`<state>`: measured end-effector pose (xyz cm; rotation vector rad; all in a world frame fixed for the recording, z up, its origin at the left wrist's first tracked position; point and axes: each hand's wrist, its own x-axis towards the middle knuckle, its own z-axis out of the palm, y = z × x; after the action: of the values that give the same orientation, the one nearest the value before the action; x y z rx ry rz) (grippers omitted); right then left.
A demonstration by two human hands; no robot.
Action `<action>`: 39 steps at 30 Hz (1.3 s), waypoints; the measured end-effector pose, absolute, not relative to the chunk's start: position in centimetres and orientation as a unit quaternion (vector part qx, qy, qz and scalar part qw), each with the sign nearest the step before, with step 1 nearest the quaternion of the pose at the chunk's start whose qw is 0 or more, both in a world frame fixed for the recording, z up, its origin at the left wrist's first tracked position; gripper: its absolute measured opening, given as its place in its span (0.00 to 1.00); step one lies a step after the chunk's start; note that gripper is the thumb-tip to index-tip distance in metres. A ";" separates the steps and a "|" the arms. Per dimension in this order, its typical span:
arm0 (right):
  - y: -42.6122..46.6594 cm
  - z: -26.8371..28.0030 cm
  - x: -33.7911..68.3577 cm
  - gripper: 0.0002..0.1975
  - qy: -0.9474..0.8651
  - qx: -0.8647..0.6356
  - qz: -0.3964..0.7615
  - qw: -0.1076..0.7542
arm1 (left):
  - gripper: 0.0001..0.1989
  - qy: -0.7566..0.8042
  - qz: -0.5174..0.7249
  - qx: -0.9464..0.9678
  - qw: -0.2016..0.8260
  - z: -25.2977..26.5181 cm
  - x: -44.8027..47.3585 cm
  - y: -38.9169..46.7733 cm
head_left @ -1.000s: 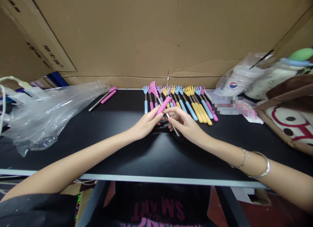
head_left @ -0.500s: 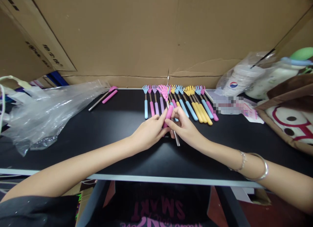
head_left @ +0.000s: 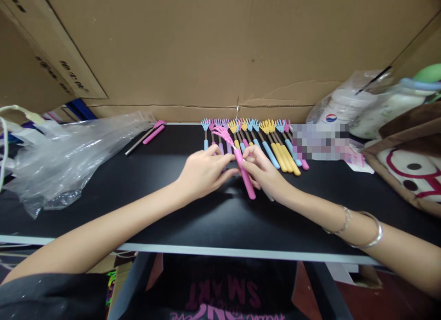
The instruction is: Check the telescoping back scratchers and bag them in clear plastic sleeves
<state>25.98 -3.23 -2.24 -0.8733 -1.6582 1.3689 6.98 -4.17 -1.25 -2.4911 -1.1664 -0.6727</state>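
A pink back scratcher (head_left: 245, 175) is held slantwise over the table, its hand-shaped head pointing away to the left. My right hand (head_left: 263, 170) is closed around its pink handle. Below that hand a short metal rod end (head_left: 270, 198) pokes out; what it belongs to is hidden. My left hand (head_left: 205, 170) is at the handle's left side, thumb and forefinger apart, their tips at or very near it. Behind both hands lies a row of back scratchers with blue, purple, pink and yellow handles (head_left: 280, 159), partly covered by my fingers.
At the back left, a pink scratcher head with a bare metal rod (head_left: 138, 143) lies beside a loose pink handle (head_left: 154, 134). Clear plastic bags (head_left: 65, 159) spread over the left side. To the right are a bagged cup (head_left: 339, 111), a bottle (head_left: 396, 108) and a brown plush bag (head_left: 406, 168).
The pink handle, earlier held alongside the rod by both hands, now lies in line below the scratcher head in my right hand. The head has tilted left; my left hand's grip has loosened.
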 end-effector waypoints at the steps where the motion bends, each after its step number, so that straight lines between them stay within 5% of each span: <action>1: -3.3 -2.1 26.0 0.13 -0.651 -0.345 0.553 0.389 | 0.19 -0.401 -0.258 -0.862 0.173 -1.1 6.6 -3.8; 7: -3.7 -2.1 26.0 0.12 -0.634 -0.365 0.579 0.359 | 0.12 -0.328 -0.325 -0.849 0.259 -0.5 5.2 -2.2; 19: -3.7 -1.5 26.0 0.17 -0.584 -0.293 0.657 0.375 | 0.10 -0.314 -0.349 -0.845 0.258 -1.1 5.5 -2.3; 25: -3.9 -2.0 26.0 0.23 -0.614 -0.280 0.663 0.325 | 0.13 -0.327 -0.309 -0.875 0.181 -1.2 5.7 -1.8; 34: -2.9 -0.7 27.4 0.23 -0.725 -0.295 0.599 0.168 | 0.16 -0.315 -0.266 -0.881 0.234 -0.8 4.9 -1.1; 39: -1.4 0.0 28.7 0.25 -0.737 -0.283 0.594 0.156 | 0.18 -0.297 -0.230 -0.895 0.241 0.0 3.5 -0.2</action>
<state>28.74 -1.38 0.05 -0.8107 -2.1094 1.7009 3.53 -0.16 -0.01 -2.4480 -0.8133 -0.6285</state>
